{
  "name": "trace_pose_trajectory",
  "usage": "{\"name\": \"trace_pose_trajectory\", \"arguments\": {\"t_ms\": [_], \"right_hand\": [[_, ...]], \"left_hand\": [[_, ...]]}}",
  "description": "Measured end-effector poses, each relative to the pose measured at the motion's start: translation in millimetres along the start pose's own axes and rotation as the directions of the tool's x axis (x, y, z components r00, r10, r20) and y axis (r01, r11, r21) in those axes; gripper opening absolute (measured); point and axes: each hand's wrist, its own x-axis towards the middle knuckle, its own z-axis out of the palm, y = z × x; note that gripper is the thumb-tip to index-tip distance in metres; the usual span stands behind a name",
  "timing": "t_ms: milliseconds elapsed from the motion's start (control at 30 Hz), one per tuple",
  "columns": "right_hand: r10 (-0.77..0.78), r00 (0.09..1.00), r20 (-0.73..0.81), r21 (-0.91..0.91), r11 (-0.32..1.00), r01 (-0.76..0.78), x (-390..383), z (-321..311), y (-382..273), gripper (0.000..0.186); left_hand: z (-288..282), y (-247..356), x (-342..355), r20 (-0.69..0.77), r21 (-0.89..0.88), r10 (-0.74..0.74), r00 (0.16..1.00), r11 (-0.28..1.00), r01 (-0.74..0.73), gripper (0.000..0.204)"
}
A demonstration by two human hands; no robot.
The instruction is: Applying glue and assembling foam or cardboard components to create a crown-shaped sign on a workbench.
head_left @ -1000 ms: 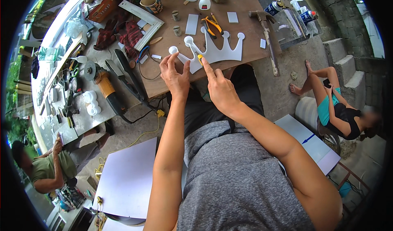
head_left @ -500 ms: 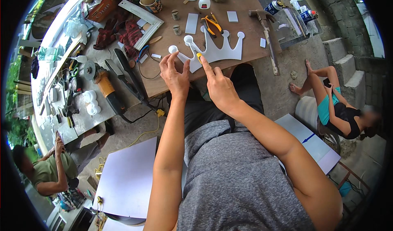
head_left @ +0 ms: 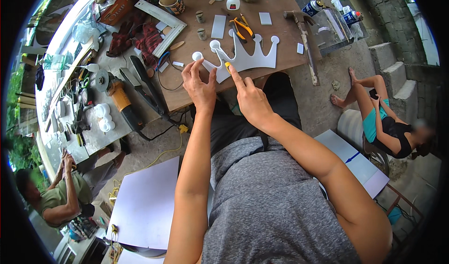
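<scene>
A white crown-shaped cutout lies flat at the near edge of the brown board, with rounded tips on its points. My left hand grips its left end, fingers bent and thumb on the near side. In my right hand is a utility knife with a yellow part showing, index finger stretched along it. Its blade end rests at the notch beside the second point from the left; the rest of the knife is hidden by my fingers. Just beyond the crown lie orange-handled pliers.
A hammer lies at the board's right edge. Left are a white square frame, an angle grinder and a paper cup. A glue bottle stands at the back. One person sits at right; another is at left.
My hands, the knife and the crown cutout show no visible movement. The person at left has shifted, with both hands now raised together near the table's edge.
</scene>
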Motion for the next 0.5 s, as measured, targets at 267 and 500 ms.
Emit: {"name": "trace_pose_trajectory", "arguments": {"t_ms": [267,500], "right_hand": [[-0.01,1.0,0.008,0.014,1.0,0.01,0.3,2.9,2.6,0.082],[-0.001,0.999,0.035,0.054,0.999,-0.001,2.6,-0.1,3.6,0.083]], "left_hand": [[1.1,-6.9,-0.4,-0.004,0.013,0.036,0.999,0.999,-0.036,0.052],[2.3,-7.8,-2.7,0.013,0.089,0.036,0.999,0.995,-0.037,0.05]]}}
